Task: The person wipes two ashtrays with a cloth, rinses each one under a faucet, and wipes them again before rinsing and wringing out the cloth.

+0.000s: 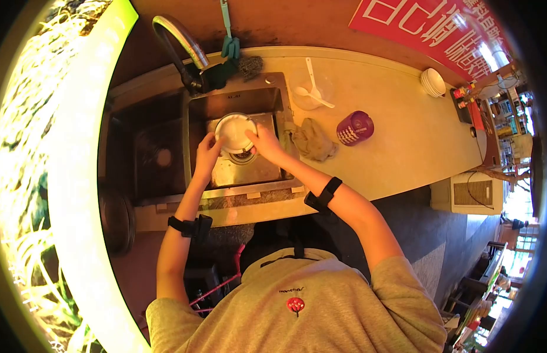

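Observation:
Over the right basin of the steel sink, a round white bowl is held between my two hands. My left hand grips its left rim, with the fingers closed at the edge. On the opposite side, my right hand has its thumb over the rim and its other fingers partly hidden. Below the bowl the drain is partly visible. A crumpled grey cloth lies on the counter just right of the basin.
A tall faucet stands behind the sink, near a dark scouring pad. On the counter are a clear bowl, white spoons, a purple canister and stacked white bowls.

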Available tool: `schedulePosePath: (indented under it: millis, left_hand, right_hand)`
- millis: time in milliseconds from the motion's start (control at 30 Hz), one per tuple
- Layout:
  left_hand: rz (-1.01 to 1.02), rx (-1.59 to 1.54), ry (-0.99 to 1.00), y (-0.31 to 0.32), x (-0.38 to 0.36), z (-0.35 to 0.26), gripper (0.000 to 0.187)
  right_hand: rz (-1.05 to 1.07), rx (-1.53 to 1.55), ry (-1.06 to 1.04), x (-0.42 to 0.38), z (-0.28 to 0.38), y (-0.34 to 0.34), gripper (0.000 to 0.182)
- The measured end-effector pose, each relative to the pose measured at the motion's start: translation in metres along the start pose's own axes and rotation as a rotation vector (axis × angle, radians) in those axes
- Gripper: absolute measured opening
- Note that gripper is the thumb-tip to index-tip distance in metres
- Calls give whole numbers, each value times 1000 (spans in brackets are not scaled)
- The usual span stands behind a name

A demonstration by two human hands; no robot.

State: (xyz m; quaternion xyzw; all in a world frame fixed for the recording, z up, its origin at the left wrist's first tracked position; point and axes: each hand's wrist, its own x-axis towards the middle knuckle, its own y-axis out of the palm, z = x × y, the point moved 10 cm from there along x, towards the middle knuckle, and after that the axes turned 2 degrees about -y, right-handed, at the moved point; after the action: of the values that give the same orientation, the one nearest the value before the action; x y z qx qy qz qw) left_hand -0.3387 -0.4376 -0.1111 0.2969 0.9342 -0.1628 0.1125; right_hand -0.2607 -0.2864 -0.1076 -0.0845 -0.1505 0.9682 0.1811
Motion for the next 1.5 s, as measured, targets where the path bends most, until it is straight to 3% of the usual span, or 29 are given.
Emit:
schedulePosePath:
  millis: [67,167,200,333,500,633,733,900,1067,1167,1367,1500]
  left_hand:
    - [107,-412,-43,18,-12,-16,21]
    - [226,-384,-34,31,-11,-20,27]
    - [218,-272,-7,33,-14,-27,32]
    - [273,-310,-33,50,-20,-35,51]
    - [163,-277,-67,44,-7,-10,42]
    - [84,-270,-103,35,-8,1,31]
    - [31,-273,-136,33,-5,14,29]
    - [-28,-286,-193,41,-6,26,27]
    - [-121,-256,-252,44,-17,29,24]
    - [-156,-257,-279,45,-20,36,22]
    - [-201,-275,-278,48,-26,42,21]
    - [-230,-262,-311,49,-30,41,21]
  right_hand:
    - [4,136,108,-1,-14,-2,34]
    - [97,222,248,2,-37,0,30]
    - [57,247,255,-5,-22,-9,29]
    - [185,335,228,7,-7,-31,28]
    - [171,442,160,19,58,-110,27]
    - [-9,227,130,54,75,-221,24]
    - [-80,283,358,75,52,-285,20]
    - [-146,337,628,121,-42,-349,18]
    - [-62,284,846,159,-131,-344,13]
    - [31,333,861,181,-158,-318,12]
    - [216,265,845,218,-191,-280,15]
    - [224,264,851,218,-184,-263,14]
